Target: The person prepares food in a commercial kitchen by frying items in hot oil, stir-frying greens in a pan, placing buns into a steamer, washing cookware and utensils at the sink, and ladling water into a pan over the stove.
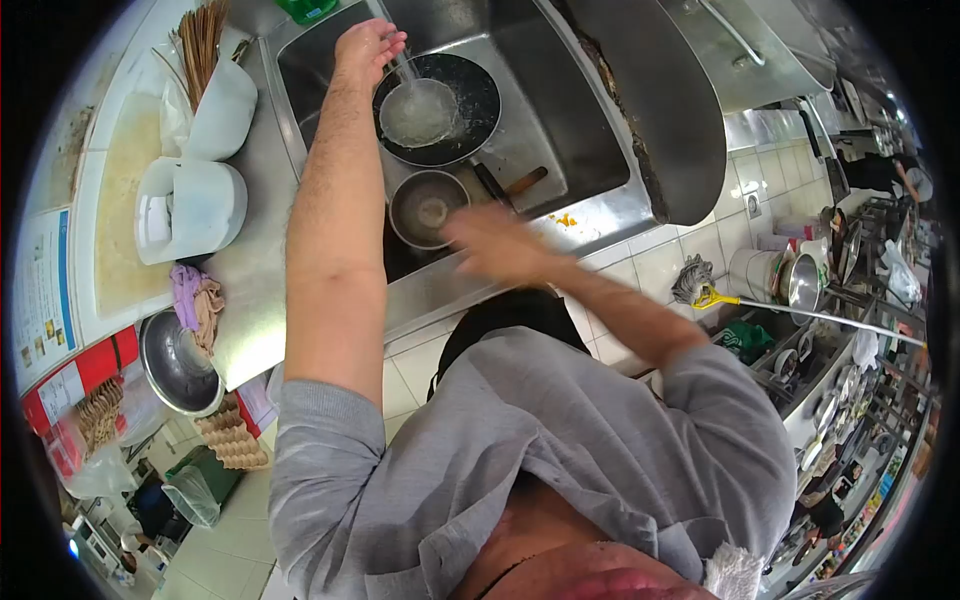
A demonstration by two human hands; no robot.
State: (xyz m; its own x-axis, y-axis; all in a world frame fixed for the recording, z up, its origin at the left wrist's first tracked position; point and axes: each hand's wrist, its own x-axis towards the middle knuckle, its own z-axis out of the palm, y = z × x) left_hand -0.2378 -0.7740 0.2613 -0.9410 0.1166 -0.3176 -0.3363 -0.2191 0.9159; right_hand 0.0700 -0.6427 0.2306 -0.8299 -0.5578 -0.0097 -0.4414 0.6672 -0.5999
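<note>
My left hand (368, 50) reaches to the far side of the sink, its fingers curled round the metal tap (402, 66). Beneath it, water falls into a black frying pan (482, 98), where a pale round patch shows; I cannot tell whether this is just water. The pan's dark handle (490, 186) points toward me. Closer in, a small round metal pot (402, 212) stands in the sink with cloudy liquid inside. Motion smears my right hand (500, 243) at the pot's right edge, so its finger positions are unclear.
The steel sink (620, 170) has a raised front edge with orange food scraps (565, 220). White containers (205, 215), one holding thin brown sticks (203, 40), stand left. Below them are cloths (197, 305) and a metal bowl (180, 365). A yellow-headed mop (715, 298) lies right.
</note>
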